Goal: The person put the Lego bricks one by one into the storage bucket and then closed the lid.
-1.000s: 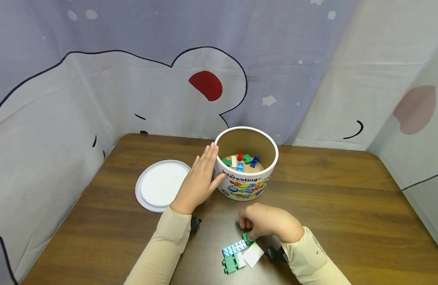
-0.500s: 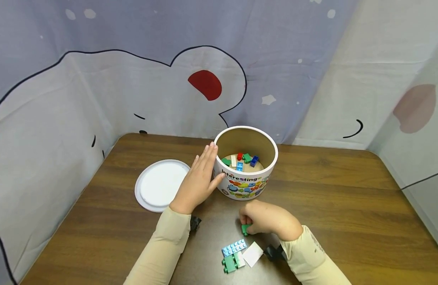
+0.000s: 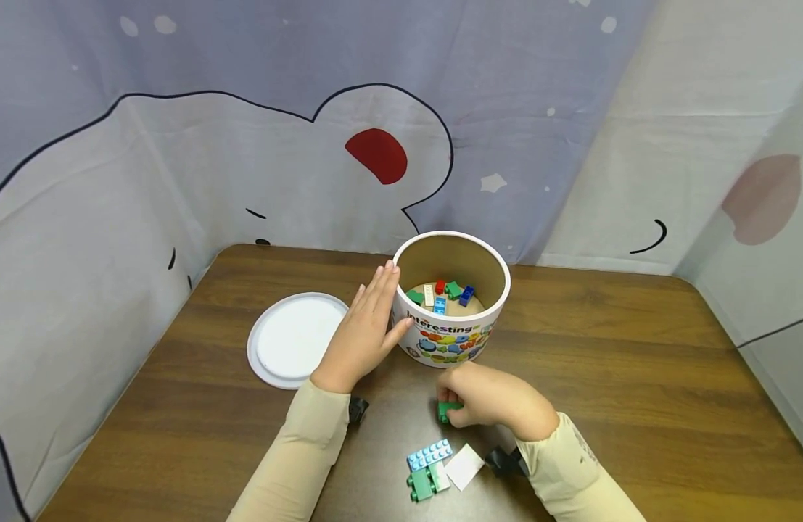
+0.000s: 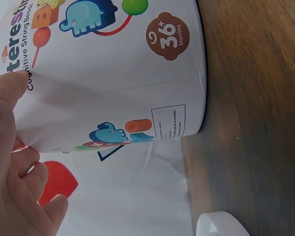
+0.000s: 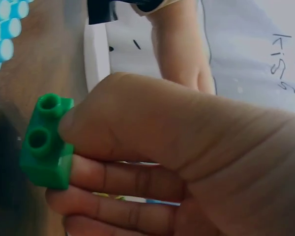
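Note:
My left hand (image 3: 364,330) rests with straight fingers against the left side of a white printed bucket (image 3: 505,293); the left wrist view shows its thumb on the bucket wall (image 4: 113,73). Between thumb and fingers, my right hand (image 3: 495,402) pinches a green toy brick (image 5: 46,140) with two studs showing, just in front of the bucket. Nearer the front lie a light blue studded brick (image 3: 430,454), a green brick (image 3: 420,484), a pale green brick (image 3: 438,476) and a white flat square (image 3: 464,467). Several bricks lie inside the bucket, among them a dark blue brick (image 3: 466,296).
A round white lid (image 3: 297,337) lies on the wooden table (image 3: 623,362) left of the bucket, partly behind my left forearm. A printed curtain (image 3: 264,159) hangs along the table's back and sides. Black straps (image 3: 502,462) sit at both wrists.
My right hand has lifted the green brick away from the group of bricks and carried it slightly toward the bucket. My left hand has stayed against the bucket.

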`<state>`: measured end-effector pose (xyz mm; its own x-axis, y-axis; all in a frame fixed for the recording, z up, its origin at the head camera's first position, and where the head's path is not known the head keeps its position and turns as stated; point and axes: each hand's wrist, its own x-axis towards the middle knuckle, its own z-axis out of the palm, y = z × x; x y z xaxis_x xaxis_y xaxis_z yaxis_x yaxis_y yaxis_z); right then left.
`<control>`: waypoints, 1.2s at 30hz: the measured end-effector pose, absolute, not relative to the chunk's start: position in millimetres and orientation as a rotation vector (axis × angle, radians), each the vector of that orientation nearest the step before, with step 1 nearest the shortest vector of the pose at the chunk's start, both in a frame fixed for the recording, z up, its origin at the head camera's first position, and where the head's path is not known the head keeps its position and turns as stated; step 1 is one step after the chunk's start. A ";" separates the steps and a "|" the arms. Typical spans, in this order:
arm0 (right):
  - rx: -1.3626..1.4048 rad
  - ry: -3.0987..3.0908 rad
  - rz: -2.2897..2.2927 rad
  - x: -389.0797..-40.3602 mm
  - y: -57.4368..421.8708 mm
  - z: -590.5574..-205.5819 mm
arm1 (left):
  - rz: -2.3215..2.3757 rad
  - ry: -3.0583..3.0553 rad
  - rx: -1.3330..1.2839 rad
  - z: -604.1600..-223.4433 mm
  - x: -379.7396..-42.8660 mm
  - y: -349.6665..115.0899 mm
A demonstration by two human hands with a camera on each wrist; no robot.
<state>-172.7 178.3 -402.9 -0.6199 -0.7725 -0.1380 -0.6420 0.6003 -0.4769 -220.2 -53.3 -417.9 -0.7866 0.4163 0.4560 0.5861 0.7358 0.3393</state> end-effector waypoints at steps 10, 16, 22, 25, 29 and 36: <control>-1.267 2.629 -0.589 -168.0 184.5 -383.9 | -0.680 -2.611 -0.763 -416.3 -218.4 -52.7; -1.296 2.780 -0.663 -165.9 193.3 -375.1 | -0.685 -2.608 -0.767 -416.2 -218.6 -52.5; -1.322 2.981 -0.828 -168.8 202.2 -369.9 | -0.675 -2.608 -0.766 -416.1 -219.2 -52.2; -1.383 3.055 -0.959 -171.0 206.4 -366.9 | -0.672 -2.600 -0.764 -416.3 -219.3 -52.4; -1.440 3.121 -1.156 -174.6 212.0 -361.7 | -0.662 -2.589 -0.773 -417.3 -219.6 -52.0; -1.305 3.194 -1.381 -185.1 209.8 -354.5 | -0.661 -2.573 -0.773 -418.9 -220.3 -52.8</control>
<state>-185.1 209.8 -354.5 -0.6127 -0.3530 0.7071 -0.7570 0.5192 -0.3967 -220.3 -52.8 -418.9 -0.7798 0.4143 0.4693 0.5893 0.7388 0.3269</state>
